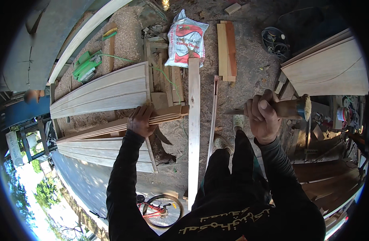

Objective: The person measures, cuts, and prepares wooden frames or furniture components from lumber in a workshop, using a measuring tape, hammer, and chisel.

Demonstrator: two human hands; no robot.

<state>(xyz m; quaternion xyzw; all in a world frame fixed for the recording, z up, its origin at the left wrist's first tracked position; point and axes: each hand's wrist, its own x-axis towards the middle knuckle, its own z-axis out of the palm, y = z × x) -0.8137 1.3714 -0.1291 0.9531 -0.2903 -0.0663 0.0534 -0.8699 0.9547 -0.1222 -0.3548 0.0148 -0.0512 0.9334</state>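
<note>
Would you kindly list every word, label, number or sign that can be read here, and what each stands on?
I won't copy any wording, but the lettering stands here:
White-and-red sack: large printing, readable; smaller lines too small.
Dark shirt: pale, stylised lettering, upside down in this view.
Whitish panel at the far left: markings too small and blurred.
Round white container at the right: coloured label, too small.

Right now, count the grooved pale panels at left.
2. The far panel lies beyond the wood strips under the left hand; the near panel lies on their nearer side. More could be hidden underneath.
</note>
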